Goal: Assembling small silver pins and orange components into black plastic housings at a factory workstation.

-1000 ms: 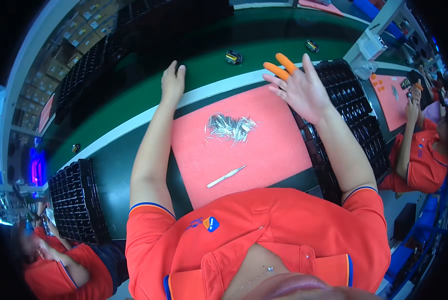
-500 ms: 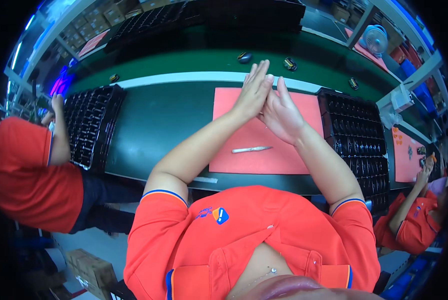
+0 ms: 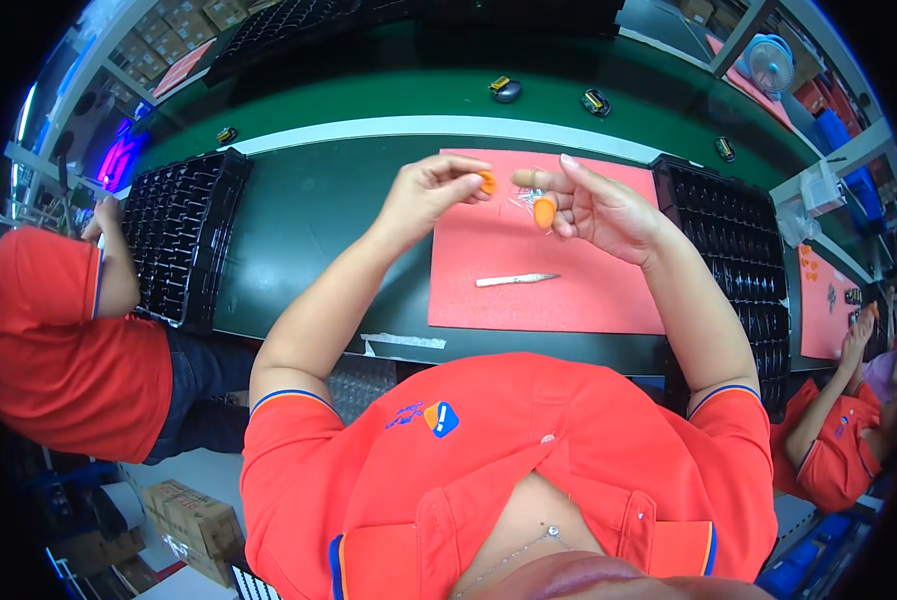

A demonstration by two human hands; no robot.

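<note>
My left hand [image 3: 431,200] pinches a small orange finger cot [image 3: 487,182] between thumb and fingertips above the pink mat [image 3: 459,240]. To its right, my right hand [image 3: 609,215] is open, with thumb and index finger stretched out. Another orange finger cot [image 3: 546,211] sits on one of its lower fingers, and the index fingertip looks beige, as if covered. Under the right fingertips lies a scatter of small thin metal pieces [image 3: 525,199], partly hidden. Nearer to me on the mat rests a white, slim pointed tool [image 3: 517,280], touched by neither hand.
Black compartment trays stand at the left [image 3: 184,230] and right [image 3: 719,240] of the mat. Beyond a white strip [image 3: 369,126], a green belt [image 3: 389,95] carries several small dark and yellow devices [image 3: 597,102]. Co-workers in red shirts are at the left [image 3: 79,340] and right [image 3: 839,450].
My hands were pressed together over the mat; they have come apart. The left now pinches an orange finger cot, and the small metal pieces have come into sight.
</note>
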